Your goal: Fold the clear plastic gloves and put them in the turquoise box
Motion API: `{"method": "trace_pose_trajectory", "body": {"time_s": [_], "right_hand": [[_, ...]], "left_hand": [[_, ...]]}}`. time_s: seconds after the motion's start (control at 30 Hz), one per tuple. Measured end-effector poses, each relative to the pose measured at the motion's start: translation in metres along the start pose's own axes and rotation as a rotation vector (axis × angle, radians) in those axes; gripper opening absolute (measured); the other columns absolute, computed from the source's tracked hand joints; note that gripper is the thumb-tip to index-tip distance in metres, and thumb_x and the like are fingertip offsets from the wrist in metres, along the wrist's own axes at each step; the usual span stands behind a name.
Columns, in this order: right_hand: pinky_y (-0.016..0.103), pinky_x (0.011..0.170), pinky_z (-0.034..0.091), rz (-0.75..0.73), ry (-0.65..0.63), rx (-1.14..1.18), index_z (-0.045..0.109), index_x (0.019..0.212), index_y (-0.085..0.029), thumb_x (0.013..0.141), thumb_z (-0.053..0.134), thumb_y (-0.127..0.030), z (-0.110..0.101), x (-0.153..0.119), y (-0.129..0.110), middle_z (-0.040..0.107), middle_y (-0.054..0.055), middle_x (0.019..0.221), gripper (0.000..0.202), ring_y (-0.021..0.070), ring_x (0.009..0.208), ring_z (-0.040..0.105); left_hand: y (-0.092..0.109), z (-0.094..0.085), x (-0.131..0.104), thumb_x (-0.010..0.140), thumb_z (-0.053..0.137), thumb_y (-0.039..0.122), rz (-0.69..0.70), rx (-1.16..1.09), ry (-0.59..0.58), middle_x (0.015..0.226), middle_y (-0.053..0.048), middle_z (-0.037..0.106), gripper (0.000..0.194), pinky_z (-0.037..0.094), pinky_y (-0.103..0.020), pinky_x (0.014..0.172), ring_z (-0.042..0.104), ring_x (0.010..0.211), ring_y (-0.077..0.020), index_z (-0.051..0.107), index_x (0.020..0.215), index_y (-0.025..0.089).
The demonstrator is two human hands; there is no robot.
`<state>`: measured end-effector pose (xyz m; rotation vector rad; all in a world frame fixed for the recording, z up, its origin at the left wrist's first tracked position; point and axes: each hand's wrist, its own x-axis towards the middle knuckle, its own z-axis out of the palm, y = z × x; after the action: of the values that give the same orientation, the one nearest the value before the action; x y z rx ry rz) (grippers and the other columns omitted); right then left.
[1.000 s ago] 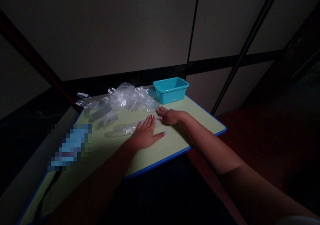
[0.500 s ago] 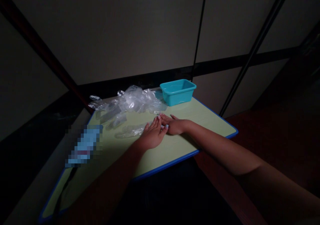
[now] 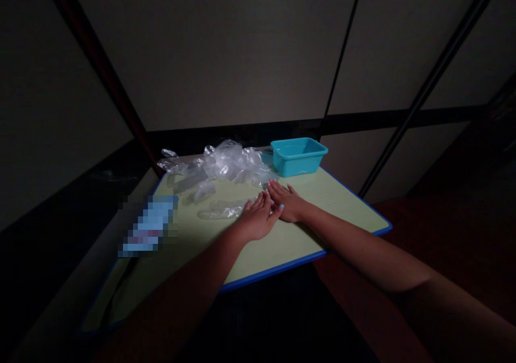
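My left hand [image 3: 259,220] lies flat, fingers stretched forward, on the near right end of a clear plastic piece [image 3: 223,210] that looks like a thin disposable glove. Its thumb points toward my right hand [image 3: 289,202], which rests palm down just beside it with the fingers spread. The two hands meet or nearly meet; part of the clear plastic is hidden under them. Beyond the fingertips a crumpled heap of clear plastic [image 3: 228,164] spreads across the back of the table.
A turquoise rectangular tub [image 3: 300,161] stands at the back right of the pale yellow, blue-edged table [image 3: 250,269]. A blurred-out light-blue flat item [image 3: 151,226] with a dark strap lies at the left edge. Tall cabinet panels [image 3: 242,51] rise right behind the table.
The view has shifted, so the table and everything on it sit slightly further right. My right hand's fingers look a little more spread; my left hand still lies on the plastic.
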<state>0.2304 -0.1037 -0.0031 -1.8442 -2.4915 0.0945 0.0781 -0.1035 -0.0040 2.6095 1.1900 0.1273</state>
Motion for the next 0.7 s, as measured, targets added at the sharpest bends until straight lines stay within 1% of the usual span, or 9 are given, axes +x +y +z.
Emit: {"method": "trace_pose_trajectory", "body": {"time_s": [0.1, 0.23, 0.37, 0.43, 0.53, 0.7], "right_hand": [[0.051, 0.109, 0.013, -0.009, -0.048, -0.017, 0.01, 0.146, -0.007, 0.091, 0.018, -0.04, 0.0, -0.001, -0.002, 0.001, 0.014, 0.151, 0.064, 0.0241, 0.139, 0.002], [0.05, 0.108, 0.015, -0.007, -0.063, -0.034, 0.01, 0.146, -0.006, 0.091, 0.019, -0.041, -0.001, -0.001, -0.002, 0.002, 0.015, 0.151, 0.066, 0.0243, 0.139, 0.002], [0.051, 0.108, 0.017, -0.019, -0.072, -0.048, 0.009, 0.146, -0.008, 0.091, 0.018, -0.042, 0.0, -0.001, -0.001, 0.001, 0.015, 0.151, 0.065, 0.0242, 0.139, 0.002], [0.05, 0.108, 0.017, -0.012, -0.076, -0.059, 0.009, 0.146, -0.008, 0.091, 0.017, -0.042, 0.0, -0.001, -0.001, 0.001, 0.014, 0.151, 0.065, 0.0237, 0.139, 0.002], [0.048, 0.109, 0.016, 0.003, -0.083, -0.073, 0.009, 0.146, -0.006, 0.092, 0.014, -0.043, 0.0, -0.001, -0.002, 0.001, 0.014, 0.151, 0.065, 0.0223, 0.139, 0.001], [0.051, 0.109, 0.013, -0.004, -0.065, -0.091, 0.006, 0.146, -0.006, 0.092, 0.014, -0.043, 0.0, -0.001, 0.0, 0.001, 0.013, 0.151, 0.065, 0.0221, 0.139, 0.002]], "left_hand": [[0.001, 0.001, 0.0, 0.089, -0.001, 0.058, -0.002, 0.003, 0.01, 0.151, -0.015, 0.01, 0.078, 0.012, -0.044, 0.11, 0.005, 0.139, -0.0215, 0.008, 0.145, 0.005], [0.002, -0.001, -0.002, 0.088, 0.0, 0.06, -0.005, -0.015, 0.016, 0.151, -0.013, 0.01, 0.079, 0.012, -0.044, 0.11, 0.006, 0.14, -0.0209, 0.009, 0.145, 0.006], [0.002, -0.004, -0.007, 0.088, 0.004, 0.062, -0.026, 0.016, 0.025, 0.152, -0.01, 0.009, 0.077, 0.012, -0.051, 0.109, 0.006, 0.14, -0.0229, 0.008, 0.146, 0.013], [0.001, -0.006, -0.009, 0.087, 0.005, 0.063, -0.038, 0.024, 0.02, 0.152, -0.009, 0.009, 0.076, 0.011, -0.053, 0.108, 0.005, 0.14, -0.0234, 0.008, 0.146, 0.015], [0.002, -0.008, -0.011, 0.087, 0.005, 0.063, -0.058, 0.011, 0.013, 0.152, -0.009, 0.008, 0.077, 0.011, -0.052, 0.109, 0.004, 0.14, -0.0234, 0.011, 0.146, 0.014], [0.0, -0.009, -0.013, 0.086, 0.005, 0.065, -0.073, 0.002, 0.017, 0.152, -0.01, 0.009, 0.079, 0.01, -0.054, 0.108, 0.004, 0.14, -0.024, 0.015, 0.145, 0.014]]}}
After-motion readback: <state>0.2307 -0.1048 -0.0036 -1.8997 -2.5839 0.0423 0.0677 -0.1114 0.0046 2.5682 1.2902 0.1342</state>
